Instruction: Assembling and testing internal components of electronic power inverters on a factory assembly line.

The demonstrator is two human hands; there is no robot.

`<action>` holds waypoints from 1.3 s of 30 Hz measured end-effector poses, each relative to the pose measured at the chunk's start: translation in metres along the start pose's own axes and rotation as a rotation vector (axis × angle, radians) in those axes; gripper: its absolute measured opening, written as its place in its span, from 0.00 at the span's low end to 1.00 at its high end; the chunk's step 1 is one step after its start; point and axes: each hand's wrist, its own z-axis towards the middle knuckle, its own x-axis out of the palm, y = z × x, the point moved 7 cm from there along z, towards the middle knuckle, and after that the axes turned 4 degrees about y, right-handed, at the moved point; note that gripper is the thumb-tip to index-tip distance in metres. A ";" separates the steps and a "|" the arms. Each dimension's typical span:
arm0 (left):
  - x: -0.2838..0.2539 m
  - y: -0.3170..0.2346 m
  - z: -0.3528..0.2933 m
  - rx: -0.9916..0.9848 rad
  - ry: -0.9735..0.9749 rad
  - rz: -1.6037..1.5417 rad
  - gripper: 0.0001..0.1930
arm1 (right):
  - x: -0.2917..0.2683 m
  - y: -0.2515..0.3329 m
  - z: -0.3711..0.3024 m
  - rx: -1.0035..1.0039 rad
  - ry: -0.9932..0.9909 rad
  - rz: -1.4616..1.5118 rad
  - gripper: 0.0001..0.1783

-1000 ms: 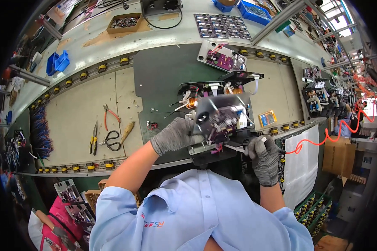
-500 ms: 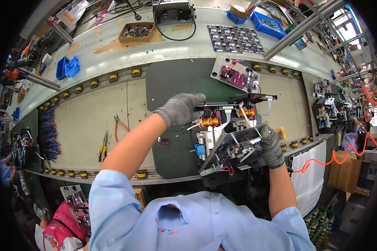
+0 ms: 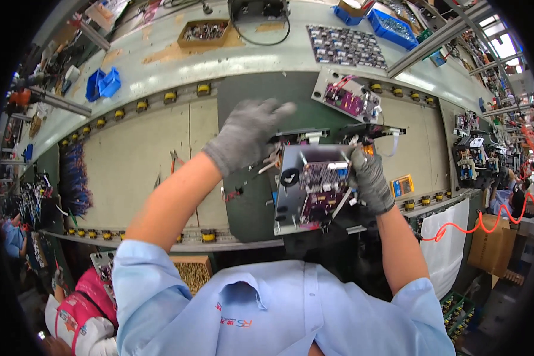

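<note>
My right hand, in a grey glove, grips the right edge of a metal plate that carries a purple circuit board. The plate is tilted up with its board side facing me. Behind it, on the dark green mat, stand black-edged upright panels of an electronic assembly; the plate hides most of the rest. My gloved left hand hovers beside the left panel, fingers stretched out, with nothing seen in them. Farther back lies another metal plate with a purple board.
Red-handled pliers lie left of my forearm, near a blue wire bundle. A yellow box sits at right. Roller tracks edge the line. A bench behind holds blue bins and a circuit board panel. A red coiled hose hangs right.
My right hand has swung the metal plate more upright, so its purple board now faces me. My left hand has lifted off the assembly's left panel, fingers still extended.
</note>
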 end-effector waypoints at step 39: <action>0.043 0.001 0.067 -0.299 0.463 -0.514 0.29 | 0.034 -0.111 0.113 0.151 0.148 -0.550 0.35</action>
